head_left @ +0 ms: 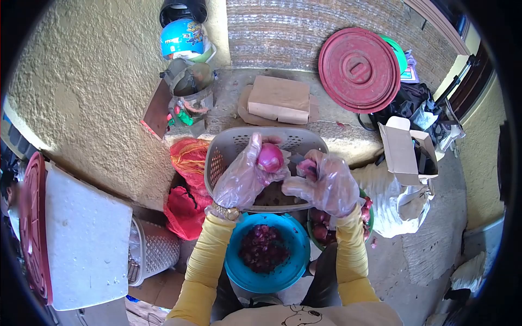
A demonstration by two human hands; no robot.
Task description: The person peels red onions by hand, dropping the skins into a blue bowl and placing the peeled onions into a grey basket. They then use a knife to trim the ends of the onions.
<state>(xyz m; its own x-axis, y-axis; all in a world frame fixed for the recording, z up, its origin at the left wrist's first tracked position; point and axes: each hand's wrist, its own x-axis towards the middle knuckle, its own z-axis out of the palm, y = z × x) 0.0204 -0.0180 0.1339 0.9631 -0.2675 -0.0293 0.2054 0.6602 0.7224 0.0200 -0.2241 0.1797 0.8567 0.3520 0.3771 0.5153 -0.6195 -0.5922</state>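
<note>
In a clear plastic glove, my left hand (243, 176) grips a peeled-looking red onion (270, 157) above the grey basket. My right hand (327, 182), gloved the same way, is closed just to the right of it. A small knife (296, 158) with a short grey blade pokes out from its fingers, beside a dark reddish bit that I cannot make out clearly. Beneath both hands sits the perforated grey basket (239, 136). Closer to me, a blue basin (302, 233) holds dark red onion pieces or skins (264, 249). Red onions (321, 232) fill a green container at right, partly under my right forearm.
A red net sack (187, 212) slumps left of the basket. Cardboard (279, 98) lies on the ledge behind, with a red lid (359, 69) against the wall. To the right stand an open carton (402, 152) and a white sack (386, 204). A white cooler-like box (87, 239) is at left.
</note>
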